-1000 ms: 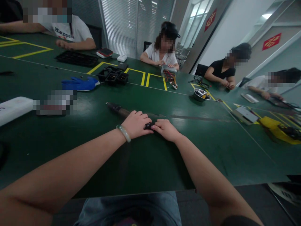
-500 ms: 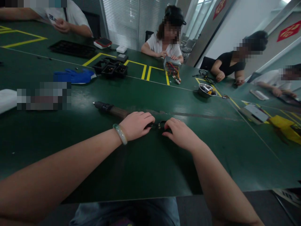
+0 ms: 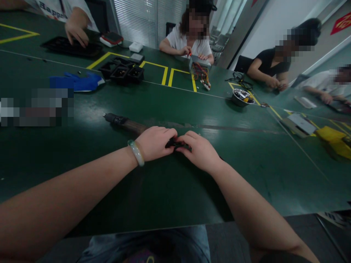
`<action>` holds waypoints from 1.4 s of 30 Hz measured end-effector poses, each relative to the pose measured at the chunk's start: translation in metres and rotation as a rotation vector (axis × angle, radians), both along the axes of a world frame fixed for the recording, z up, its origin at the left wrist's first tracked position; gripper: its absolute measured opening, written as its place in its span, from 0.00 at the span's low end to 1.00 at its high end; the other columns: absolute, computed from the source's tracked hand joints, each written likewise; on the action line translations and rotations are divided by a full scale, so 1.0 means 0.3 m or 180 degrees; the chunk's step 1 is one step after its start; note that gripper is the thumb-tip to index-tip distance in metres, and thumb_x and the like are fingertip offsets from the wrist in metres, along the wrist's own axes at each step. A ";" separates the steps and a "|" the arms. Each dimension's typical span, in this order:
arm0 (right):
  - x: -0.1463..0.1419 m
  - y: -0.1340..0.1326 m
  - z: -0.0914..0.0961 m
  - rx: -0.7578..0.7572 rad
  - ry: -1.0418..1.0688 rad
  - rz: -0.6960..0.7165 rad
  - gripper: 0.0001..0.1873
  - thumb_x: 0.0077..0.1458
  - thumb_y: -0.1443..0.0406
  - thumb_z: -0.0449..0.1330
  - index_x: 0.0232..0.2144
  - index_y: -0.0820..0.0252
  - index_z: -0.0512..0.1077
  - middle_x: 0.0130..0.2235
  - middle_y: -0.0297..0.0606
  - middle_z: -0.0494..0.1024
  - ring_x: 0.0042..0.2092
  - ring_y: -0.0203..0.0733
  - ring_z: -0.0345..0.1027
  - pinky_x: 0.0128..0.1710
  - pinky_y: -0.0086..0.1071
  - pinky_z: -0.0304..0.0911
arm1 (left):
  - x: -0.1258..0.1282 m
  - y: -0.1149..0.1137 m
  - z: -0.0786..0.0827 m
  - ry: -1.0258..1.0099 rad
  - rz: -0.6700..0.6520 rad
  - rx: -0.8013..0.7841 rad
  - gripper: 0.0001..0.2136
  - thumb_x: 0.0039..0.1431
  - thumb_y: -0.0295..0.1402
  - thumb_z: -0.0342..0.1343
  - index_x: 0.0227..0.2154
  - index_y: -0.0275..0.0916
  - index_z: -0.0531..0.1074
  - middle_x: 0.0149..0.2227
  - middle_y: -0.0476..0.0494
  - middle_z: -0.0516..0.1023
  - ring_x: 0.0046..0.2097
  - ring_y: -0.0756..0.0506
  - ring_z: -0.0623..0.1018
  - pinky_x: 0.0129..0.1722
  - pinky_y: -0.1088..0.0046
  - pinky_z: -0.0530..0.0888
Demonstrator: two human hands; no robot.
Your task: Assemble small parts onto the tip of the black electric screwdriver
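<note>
My left hand point(image 3: 156, 143), with a jade-coloured bangle at the wrist, is closed on a small black part point(image 3: 170, 143) just above the green table. From the other side, my right hand point(image 3: 201, 150) pinches the dark, narrow end of what looks like the same part; whether it is one piece or two I cannot tell. The fingertips of both hands nearly meet, hiding most of it. Just beyond my left hand lies an electric screwdriver point(image 3: 123, 122), its tip towards the left and its rear end hidden by that hand.
Across the green table point(image 3: 164, 197) are a blue glove point(image 3: 76, 82), black bins point(image 3: 122, 70), a metal bowl point(image 3: 242, 98) of small parts and a yellow object point(image 3: 333, 140). Several co-workers sit opposite, one handling a grey box with coloured wires point(image 3: 201, 71); another's hand point(image 3: 76, 33) is over a black tray.
My right hand has moved left to meet my left hand, closing the gap between the parts. A co-worker's hand at the far left has come down over the black tray. The view has shifted slightly.
</note>
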State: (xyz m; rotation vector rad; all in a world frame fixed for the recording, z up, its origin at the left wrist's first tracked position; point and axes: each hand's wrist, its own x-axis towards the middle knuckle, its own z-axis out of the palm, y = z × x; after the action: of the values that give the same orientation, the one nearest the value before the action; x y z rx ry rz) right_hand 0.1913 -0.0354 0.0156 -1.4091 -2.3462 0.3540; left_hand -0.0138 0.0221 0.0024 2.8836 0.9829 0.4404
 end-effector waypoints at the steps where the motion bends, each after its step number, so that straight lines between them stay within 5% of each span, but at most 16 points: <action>1: -0.008 -0.002 -0.001 0.0033 0.0019 0.0025 0.11 0.60 0.63 0.59 0.46 0.53 0.72 0.43 0.36 0.72 0.43 0.39 0.66 0.43 0.34 0.61 | 0.002 -0.003 0.000 0.0010 0.0028 -0.0001 0.11 0.57 0.39 0.56 0.39 0.40 0.68 0.35 0.47 0.75 0.38 0.43 0.76 0.38 0.67 0.68; 17: -0.010 0.012 -0.040 0.0055 -0.0002 -0.0568 0.06 0.57 0.62 0.61 0.32 0.56 0.76 0.34 0.36 0.72 0.35 0.38 0.65 0.37 0.34 0.60 | 0.018 -0.026 -0.014 -0.0298 0.0079 -0.0111 0.10 0.61 0.38 0.56 0.43 0.41 0.68 0.42 0.47 0.76 0.45 0.43 0.76 0.44 0.65 0.69; 42: -0.040 -0.001 -0.032 -0.0220 0.0154 -0.0892 0.06 0.55 0.63 0.60 0.32 0.56 0.76 0.28 0.31 0.72 0.31 0.33 0.63 0.30 0.29 0.52 | 0.016 -0.011 -0.014 -0.0196 -0.0134 0.0041 0.08 0.61 0.38 0.54 0.40 0.42 0.71 0.43 0.48 0.76 0.43 0.45 0.76 0.41 0.68 0.69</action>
State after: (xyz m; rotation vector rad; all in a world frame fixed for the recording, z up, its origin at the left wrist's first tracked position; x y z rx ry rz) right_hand 0.1793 -0.0356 0.0061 -1.7143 -2.0786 0.3867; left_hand -0.0090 0.0187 -0.0017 2.8774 0.9119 0.5308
